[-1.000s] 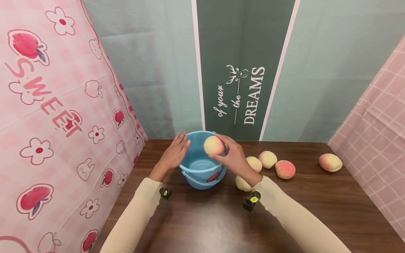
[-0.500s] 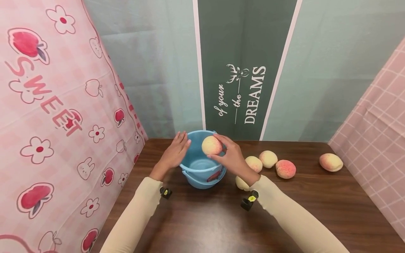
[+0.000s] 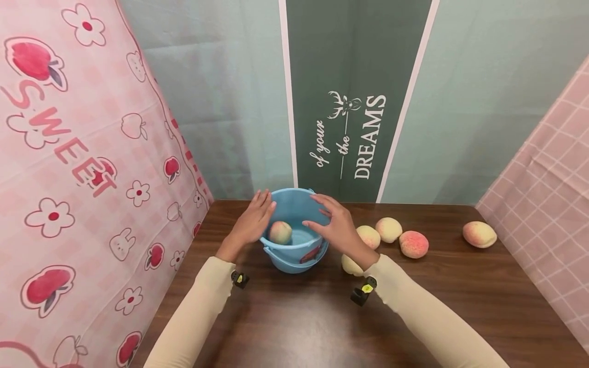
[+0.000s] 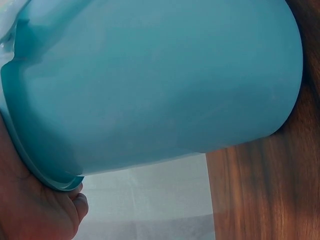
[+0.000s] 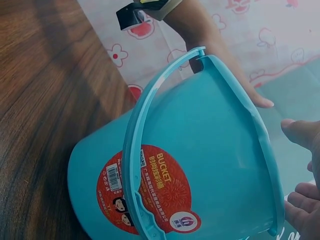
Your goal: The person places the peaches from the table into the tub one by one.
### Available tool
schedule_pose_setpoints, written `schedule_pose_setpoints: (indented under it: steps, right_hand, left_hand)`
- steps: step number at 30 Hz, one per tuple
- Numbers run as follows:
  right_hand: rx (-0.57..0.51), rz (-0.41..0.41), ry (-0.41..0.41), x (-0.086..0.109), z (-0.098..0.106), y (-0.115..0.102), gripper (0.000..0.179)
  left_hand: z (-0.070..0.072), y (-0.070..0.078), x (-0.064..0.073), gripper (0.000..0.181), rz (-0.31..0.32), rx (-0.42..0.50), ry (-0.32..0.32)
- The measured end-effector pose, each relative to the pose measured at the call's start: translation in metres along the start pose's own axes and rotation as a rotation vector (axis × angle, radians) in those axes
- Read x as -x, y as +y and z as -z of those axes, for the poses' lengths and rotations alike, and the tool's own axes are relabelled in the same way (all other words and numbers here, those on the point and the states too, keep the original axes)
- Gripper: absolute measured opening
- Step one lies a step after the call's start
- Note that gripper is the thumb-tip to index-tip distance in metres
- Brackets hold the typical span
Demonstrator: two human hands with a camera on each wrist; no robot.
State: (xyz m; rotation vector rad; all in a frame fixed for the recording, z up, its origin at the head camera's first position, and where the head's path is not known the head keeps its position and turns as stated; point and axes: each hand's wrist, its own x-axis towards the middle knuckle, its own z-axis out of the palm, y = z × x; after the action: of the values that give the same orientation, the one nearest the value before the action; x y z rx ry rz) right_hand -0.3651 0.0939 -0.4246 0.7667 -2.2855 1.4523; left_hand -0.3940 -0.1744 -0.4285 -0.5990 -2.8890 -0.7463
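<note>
Leftmost we have a pink printed cloth (image 3: 98, 225), lightly creased, then the left hand (image 3: 250, 222), grip apart, fingers straight and laid along the rim of a smooth blue plastic bucket (image 3: 285, 255). Within, toward the bucket's left wall, sits a rounded peach (image 3: 280, 233), pale with a faint blush. Above the right side arches the right hand (image 3: 340, 225), grip apart, thumb well away from the fingers. Past it, on the dark wood-grained tabletop (image 3: 285, 327): three pale peaches (image 3: 388, 230), two partly covered by the wrist; a grainy red peach (image 3: 413, 244) close by; an oval peach (image 3: 479, 234), yellow and red, well apart near a pink gridded cloth (image 3: 552, 204).

Edges: the bucket stands near the tabletop's back edge, upright. Bucket floor shows between the peach inside and the right thumb. Wood runs wide in front, between the two sleeves (image 3: 198, 312), and between the red and oval peaches.

From the left wrist we get plain bucket wall, its curved base on wood, palm against rim. The right wrist gives us the red label (image 5: 165, 175), "BUCKET" and a barcode, with the handle (image 5: 135, 130) slung across; whether those fingertips touch the rim we cannot tell. The peach inside shows only from the head.
</note>
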Motion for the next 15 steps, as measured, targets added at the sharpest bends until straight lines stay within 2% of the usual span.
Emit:
schedule_pose_setpoints:
  steps: [10,15]
  right_hand:
    - [0.004,-0.025,0.005,0.0022,0.0027,0.0002,0.065]
    - [0.035,-0.009,0.031,0.0043,0.0043,0.005,0.064]
  left_hand:
    - [-0.0013,-0.0024,-0.0008,0.073,0.001,-0.011,0.006]
    - [-0.0001,-0.0013,-0.0007,0.073,-0.002,-0.005,-0.002]
